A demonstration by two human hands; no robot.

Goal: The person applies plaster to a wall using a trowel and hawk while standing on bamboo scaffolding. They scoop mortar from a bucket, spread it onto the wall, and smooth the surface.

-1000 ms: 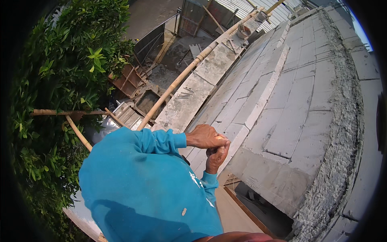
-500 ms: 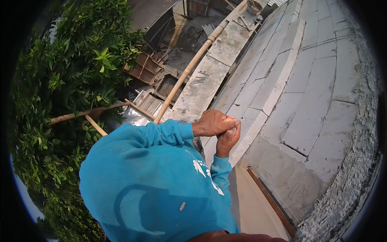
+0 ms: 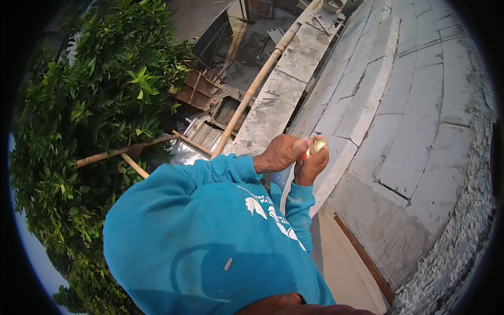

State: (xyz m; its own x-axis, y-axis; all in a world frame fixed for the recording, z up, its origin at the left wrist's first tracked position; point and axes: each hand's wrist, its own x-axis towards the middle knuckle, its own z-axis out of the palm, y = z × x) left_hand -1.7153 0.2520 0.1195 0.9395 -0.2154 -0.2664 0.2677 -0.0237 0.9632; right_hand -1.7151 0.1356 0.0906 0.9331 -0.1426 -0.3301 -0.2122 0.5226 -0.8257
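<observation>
My left hand [image 3: 279, 154] is closed, its thumb and fingers meeting at a small pale yellowish, shiny object [image 3: 319, 144]. My right hand [image 3: 311, 164] is wrapped round the same object, just to the right of the left one. The object is partly covered by my fingers, and I cannot make out what it is. Both hands are held close together in front of my blue long-sleeved top [image 3: 199, 226], which has a white print, above the pale block wall.
A bamboo rail [image 3: 252, 89] runs along a concrete-splashed plank [image 3: 289, 68] with loose metal pieces and a bucket [image 3: 332, 5] at its far end. Leafy branches [image 3: 79, 105] fill the left, with bamboo poles [image 3: 105, 155] crossing them. The block wall [image 3: 409, 131] curves along the right, above a cluttered yard.
My two hands have moved slightly up and right in the view, and more of the yellowish object now shows above my fingers. The surroundings have shifted right and upward.
</observation>
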